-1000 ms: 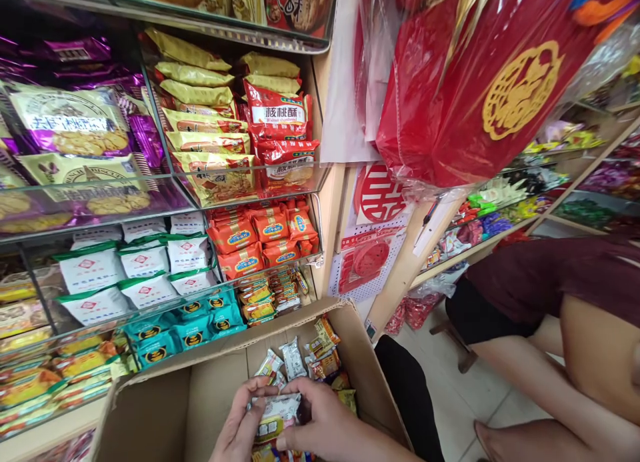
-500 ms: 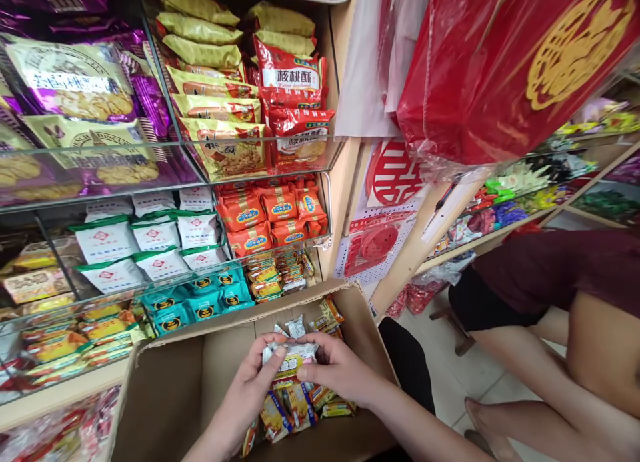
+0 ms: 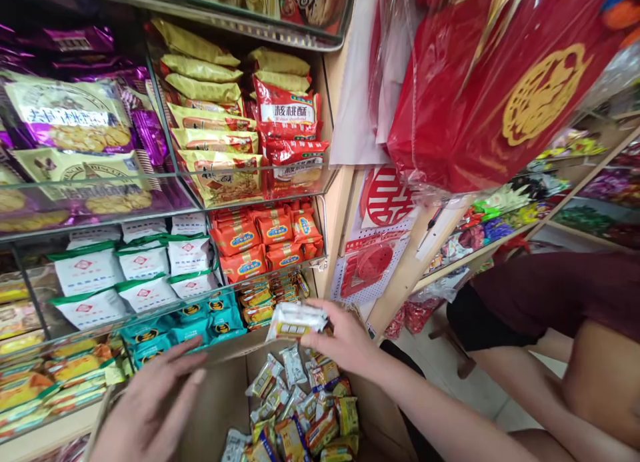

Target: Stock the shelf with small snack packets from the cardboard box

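Observation:
In my right hand (image 3: 337,339) I grip a white-and-yellow wrapped snack pack (image 3: 295,322), raised above the far rim of a cardboard box (image 3: 220,389). It may be more than one pack; the overlap hides this. My left hand (image 3: 157,395), slightly blurred, is over the box's left side with fingers stretched out and nothing in them. Inside the box lie several small wrapped snacks (image 3: 293,409), silver, yellow, orange and blue. Just beyond the held pack is a shelf bin of small gold-and-orange packets (image 3: 257,302).
Clear-fronted shelf bins hold teal packets (image 3: 193,325), white-and-green packets (image 3: 145,262), orange-red packets (image 3: 275,229) and walnut shortbread packs (image 3: 290,109). A red bag (image 3: 465,102) in plastic hangs at upper right. A seated person (image 3: 560,309) is close on the right.
My hands have parted. The right has carried the snack pack up and forward to the box's far rim; the left has let go and moved left. The view has tilted up slightly.

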The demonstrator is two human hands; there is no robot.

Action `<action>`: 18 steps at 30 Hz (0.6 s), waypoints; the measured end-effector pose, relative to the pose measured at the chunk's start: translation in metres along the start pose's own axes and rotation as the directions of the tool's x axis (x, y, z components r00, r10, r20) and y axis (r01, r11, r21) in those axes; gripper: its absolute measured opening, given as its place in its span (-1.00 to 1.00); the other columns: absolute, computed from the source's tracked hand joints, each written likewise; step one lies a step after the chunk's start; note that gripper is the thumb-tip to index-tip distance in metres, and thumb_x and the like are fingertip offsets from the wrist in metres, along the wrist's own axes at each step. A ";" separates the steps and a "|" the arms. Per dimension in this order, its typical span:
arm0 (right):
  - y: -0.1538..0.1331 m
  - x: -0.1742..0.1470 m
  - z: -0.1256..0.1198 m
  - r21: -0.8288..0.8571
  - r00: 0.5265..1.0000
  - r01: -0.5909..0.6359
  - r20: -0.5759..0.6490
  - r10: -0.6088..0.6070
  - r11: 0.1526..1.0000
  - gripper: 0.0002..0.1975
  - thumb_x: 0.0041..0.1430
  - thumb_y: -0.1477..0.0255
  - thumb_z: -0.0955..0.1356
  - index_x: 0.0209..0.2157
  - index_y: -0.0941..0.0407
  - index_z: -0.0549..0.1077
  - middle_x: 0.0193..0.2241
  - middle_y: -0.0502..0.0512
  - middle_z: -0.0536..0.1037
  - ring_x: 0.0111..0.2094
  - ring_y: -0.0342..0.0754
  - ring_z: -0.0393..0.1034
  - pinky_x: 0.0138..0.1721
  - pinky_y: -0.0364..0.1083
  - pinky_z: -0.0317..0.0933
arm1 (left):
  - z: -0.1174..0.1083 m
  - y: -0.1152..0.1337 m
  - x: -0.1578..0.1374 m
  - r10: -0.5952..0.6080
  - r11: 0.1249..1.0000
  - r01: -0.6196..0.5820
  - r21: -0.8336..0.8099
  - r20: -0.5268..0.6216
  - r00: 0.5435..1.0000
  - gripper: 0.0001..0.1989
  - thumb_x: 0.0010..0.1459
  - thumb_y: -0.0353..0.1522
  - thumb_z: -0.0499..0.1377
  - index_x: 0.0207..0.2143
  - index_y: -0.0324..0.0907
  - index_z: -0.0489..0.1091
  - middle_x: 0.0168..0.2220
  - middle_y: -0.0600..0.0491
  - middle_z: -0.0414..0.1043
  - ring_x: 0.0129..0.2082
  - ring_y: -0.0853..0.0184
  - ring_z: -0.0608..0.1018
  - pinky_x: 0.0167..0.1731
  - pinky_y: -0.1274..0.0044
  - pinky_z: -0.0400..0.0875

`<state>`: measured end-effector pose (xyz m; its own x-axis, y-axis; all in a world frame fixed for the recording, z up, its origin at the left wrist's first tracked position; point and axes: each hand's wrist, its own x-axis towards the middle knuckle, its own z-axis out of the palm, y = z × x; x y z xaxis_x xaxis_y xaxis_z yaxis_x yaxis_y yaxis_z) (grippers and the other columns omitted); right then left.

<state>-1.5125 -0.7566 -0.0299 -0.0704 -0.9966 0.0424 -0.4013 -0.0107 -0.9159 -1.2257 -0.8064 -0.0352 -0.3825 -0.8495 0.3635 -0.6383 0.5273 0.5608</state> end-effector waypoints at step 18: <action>0.056 0.169 0.072 -0.182 0.970 -0.222 -0.140 0.198 0.958 -0.78 0.18 0.34 0.24 -0.19 0.16 0.35 -0.20 0.12 0.41 -0.21 -0.07 0.33 -0.19 -0.01 0.24 | -0.014 -0.061 0.007 -0.154 0.923 0.105 0.371 0.104 0.983 -0.68 0.12 -0.15 -0.08 -0.47 -0.09 0.36 -0.45 0.05 0.45 -0.39 0.24 0.48 -0.32 0.45 0.25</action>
<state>-1.4808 -0.9312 -0.1030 -0.2759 -0.9575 -0.0845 -0.5348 0.2260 -0.8142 -1.1802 -0.8444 -0.0561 -0.3474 -0.9176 0.1933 -0.8768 0.3910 0.2799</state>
